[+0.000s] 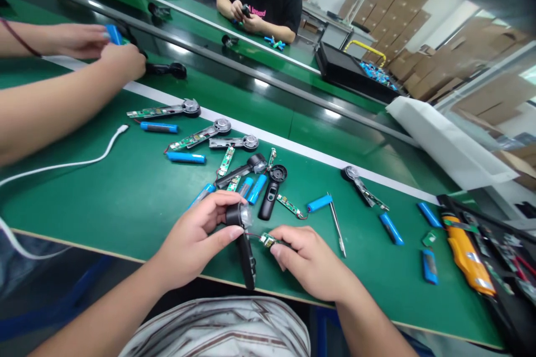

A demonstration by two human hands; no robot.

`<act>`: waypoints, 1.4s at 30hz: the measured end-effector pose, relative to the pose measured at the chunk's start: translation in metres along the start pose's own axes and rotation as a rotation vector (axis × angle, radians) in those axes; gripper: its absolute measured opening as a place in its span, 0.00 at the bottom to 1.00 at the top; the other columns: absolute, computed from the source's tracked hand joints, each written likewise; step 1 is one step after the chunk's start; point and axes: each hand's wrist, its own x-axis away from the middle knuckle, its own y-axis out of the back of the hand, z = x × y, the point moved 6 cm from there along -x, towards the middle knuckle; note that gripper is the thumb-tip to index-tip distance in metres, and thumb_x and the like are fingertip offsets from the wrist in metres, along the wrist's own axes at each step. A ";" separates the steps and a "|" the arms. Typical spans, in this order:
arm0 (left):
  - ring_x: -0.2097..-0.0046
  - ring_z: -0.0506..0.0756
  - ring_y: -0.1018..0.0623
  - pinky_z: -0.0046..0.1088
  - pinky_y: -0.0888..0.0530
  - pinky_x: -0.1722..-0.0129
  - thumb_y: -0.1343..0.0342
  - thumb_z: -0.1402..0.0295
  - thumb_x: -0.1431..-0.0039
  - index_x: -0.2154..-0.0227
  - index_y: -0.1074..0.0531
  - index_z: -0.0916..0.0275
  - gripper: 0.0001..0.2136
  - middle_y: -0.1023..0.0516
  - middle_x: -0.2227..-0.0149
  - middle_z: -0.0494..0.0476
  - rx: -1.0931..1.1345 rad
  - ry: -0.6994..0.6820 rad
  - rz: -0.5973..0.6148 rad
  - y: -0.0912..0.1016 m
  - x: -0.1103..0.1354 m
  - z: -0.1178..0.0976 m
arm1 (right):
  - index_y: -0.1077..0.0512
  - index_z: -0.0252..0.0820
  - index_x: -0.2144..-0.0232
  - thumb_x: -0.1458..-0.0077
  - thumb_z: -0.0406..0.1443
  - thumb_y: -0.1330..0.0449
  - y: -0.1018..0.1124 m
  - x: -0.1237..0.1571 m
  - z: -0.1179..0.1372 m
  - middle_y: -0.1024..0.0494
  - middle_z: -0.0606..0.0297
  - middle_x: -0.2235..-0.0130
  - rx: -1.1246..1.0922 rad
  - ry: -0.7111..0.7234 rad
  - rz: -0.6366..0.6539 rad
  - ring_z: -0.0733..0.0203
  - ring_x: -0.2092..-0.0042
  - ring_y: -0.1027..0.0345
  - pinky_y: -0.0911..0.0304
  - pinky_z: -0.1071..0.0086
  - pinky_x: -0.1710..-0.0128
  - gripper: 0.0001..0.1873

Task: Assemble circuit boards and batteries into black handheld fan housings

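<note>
My left hand [196, 240] is closed around the round head of a black handheld fan housing [246, 262], whose handle points down toward the table's front edge. A clear part shows at its head. Between the thumb and fingers of my right hand [307, 256] is a small green circuit board [267, 240]. A thin wire runs from the board toward the housing. Just beyond my hands lie a black handle shell [271, 195], another circuit board [290, 206] wired to a blue battery [319, 203], and more blue batteries [257, 189]. A metal tweezers-like tool [336, 226] lies to the right.
Several opened fan housings [234, 142] lie at the back left beside a white cable [62, 165]. An orange-handled tool [469, 254] rests in a black tray [515, 268] at right. A neighbour's hands [121, 61] hold a blue battery; another person [262, 0] sits opposite.
</note>
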 end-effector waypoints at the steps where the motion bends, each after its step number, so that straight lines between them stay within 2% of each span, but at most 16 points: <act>1: 0.50 0.58 0.17 0.30 0.19 0.51 0.35 0.71 0.40 0.51 0.22 0.55 0.14 0.18 0.52 0.59 -0.005 0.003 0.000 0.000 0.000 0.000 | 0.30 0.43 0.69 0.35 0.34 0.47 0.001 0.000 0.000 0.33 0.73 0.75 -0.043 -0.012 0.008 0.65 0.73 0.39 0.45 0.72 0.71 0.10; 4: 0.52 0.61 0.17 0.33 0.18 0.54 0.37 0.68 0.38 0.50 0.22 0.56 0.14 0.19 0.51 0.62 -0.081 0.001 0.011 0.000 0.000 0.001 | 0.30 0.42 0.68 0.36 0.33 0.48 0.001 0.000 0.001 0.36 0.74 0.76 -0.087 -0.014 0.006 0.66 0.74 0.43 0.46 0.73 0.72 0.10; 8: 0.48 0.60 0.21 0.34 0.23 0.49 0.41 0.67 0.36 0.50 0.21 0.53 0.13 0.22 0.50 0.60 -0.349 -0.125 0.061 -0.002 0.000 -0.004 | 0.30 0.42 0.69 0.37 0.33 0.49 0.000 -0.003 0.002 0.36 0.73 0.76 0.000 0.026 -0.047 0.65 0.73 0.41 0.47 0.72 0.71 0.10; 12: 0.51 0.60 0.22 0.34 0.25 0.49 0.46 0.69 0.36 0.57 0.23 0.57 0.09 0.22 0.55 0.59 -0.431 -0.188 0.157 -0.008 0.002 -0.007 | 0.31 0.43 0.70 0.38 0.33 0.49 -0.002 -0.004 0.004 0.35 0.72 0.76 0.070 0.048 -0.077 0.64 0.73 0.39 0.46 0.72 0.70 0.10; 15: 0.51 0.59 0.22 0.33 0.26 0.50 0.48 0.73 0.38 0.62 0.28 0.58 0.06 0.21 0.54 0.60 -0.438 -0.214 0.218 -0.013 0.003 -0.010 | 0.31 0.43 0.71 0.37 0.32 0.49 -0.003 -0.004 0.006 0.34 0.71 0.76 0.122 0.073 -0.071 0.64 0.72 0.39 0.46 0.71 0.70 0.11; 18: 0.58 0.57 0.22 0.30 0.26 0.55 0.51 0.74 0.37 0.62 0.29 0.58 0.07 0.22 0.59 0.58 -0.452 -0.257 0.334 -0.022 0.006 -0.013 | 0.30 0.43 0.71 0.38 0.31 0.49 -0.005 -0.002 0.007 0.33 0.71 0.76 0.162 0.090 -0.060 0.64 0.72 0.38 0.45 0.71 0.69 0.11; 21: 0.63 0.55 0.23 0.27 0.27 0.62 0.48 0.71 0.36 0.61 0.25 0.59 0.06 0.24 0.64 0.55 -0.555 -0.257 0.378 -0.030 0.007 -0.012 | 0.28 0.43 0.67 0.38 0.31 0.48 -0.008 -0.001 0.008 0.26 0.67 0.71 0.205 0.124 -0.062 0.62 0.69 0.33 0.41 0.70 0.65 0.10; 24: 0.68 0.53 0.25 0.25 0.30 0.67 0.46 0.69 0.35 0.71 0.24 0.59 0.09 0.27 0.69 0.52 -0.630 -0.281 0.385 -0.034 0.006 -0.013 | 0.27 0.42 0.64 0.35 0.32 0.49 -0.009 0.002 0.010 0.22 0.63 0.68 0.305 0.161 -0.049 0.59 0.65 0.29 0.37 0.68 0.62 0.10; 27: 0.69 0.52 0.25 0.23 0.30 0.69 0.47 0.71 0.35 0.75 0.25 0.60 0.12 0.28 0.70 0.52 -0.634 -0.291 0.452 -0.036 0.005 -0.016 | 0.27 0.42 0.64 0.30 0.35 0.51 0.002 0.011 0.011 0.23 0.63 0.68 0.383 0.183 -0.016 0.59 0.67 0.30 0.37 0.68 0.63 0.14; 29: 0.69 0.52 0.25 0.23 0.31 0.70 0.47 0.72 0.36 0.76 0.26 0.60 0.12 0.28 0.70 0.52 -0.615 -0.311 0.469 -0.034 0.006 -0.017 | 0.27 0.42 0.65 0.28 0.39 0.53 0.024 0.023 0.008 0.24 0.64 0.69 0.353 0.170 -0.086 0.60 0.68 0.32 0.37 0.68 0.65 0.17; 32: 0.68 0.52 0.25 0.24 0.30 0.68 0.47 0.71 0.34 0.75 0.26 0.59 0.12 0.26 0.69 0.53 -0.603 -0.344 0.426 -0.027 0.006 -0.014 | 0.27 0.42 0.67 0.27 0.45 0.51 0.065 0.043 -0.003 0.29 0.68 0.75 0.208 0.099 -0.279 0.63 0.73 0.37 0.40 0.70 0.71 0.21; 35: 0.62 0.55 0.23 0.28 0.28 0.61 0.48 0.71 0.33 0.69 0.24 0.57 0.10 0.23 0.65 0.55 -0.704 -0.399 0.302 -0.022 0.004 -0.010 | 0.25 0.41 0.66 0.29 0.49 0.49 0.080 0.055 -0.011 0.33 0.70 0.78 0.039 0.079 -0.344 0.64 0.76 0.40 0.43 0.70 0.75 0.23; 38: 0.54 0.60 0.22 0.34 0.30 0.50 0.44 0.72 0.35 0.58 0.23 0.55 0.07 0.20 0.57 0.58 -0.894 -0.573 0.089 -0.022 0.009 -0.018 | 0.24 0.41 0.66 0.30 0.47 0.48 0.067 0.053 -0.008 0.30 0.69 0.77 -0.038 0.091 -0.337 0.63 0.76 0.36 0.40 0.70 0.73 0.21; 40: 0.50 0.62 0.23 0.36 0.33 0.44 0.42 0.73 0.38 0.53 0.24 0.55 0.12 0.19 0.53 0.59 -0.963 -0.665 -0.058 -0.023 0.019 -0.027 | 0.24 0.42 0.64 0.31 0.43 0.48 0.052 0.048 0.001 0.25 0.66 0.74 0.028 0.080 -0.343 0.62 0.72 0.32 0.37 0.70 0.69 0.17; 42: 0.50 0.62 0.22 0.32 0.32 0.44 0.41 0.72 0.39 0.50 0.24 0.54 0.15 0.20 0.53 0.59 -0.905 -0.672 -0.105 -0.026 0.031 -0.031 | 0.24 0.43 0.57 0.35 0.39 0.46 0.034 0.045 0.011 0.21 0.64 0.69 0.176 0.051 -0.302 0.59 0.68 0.29 0.34 0.68 0.65 0.12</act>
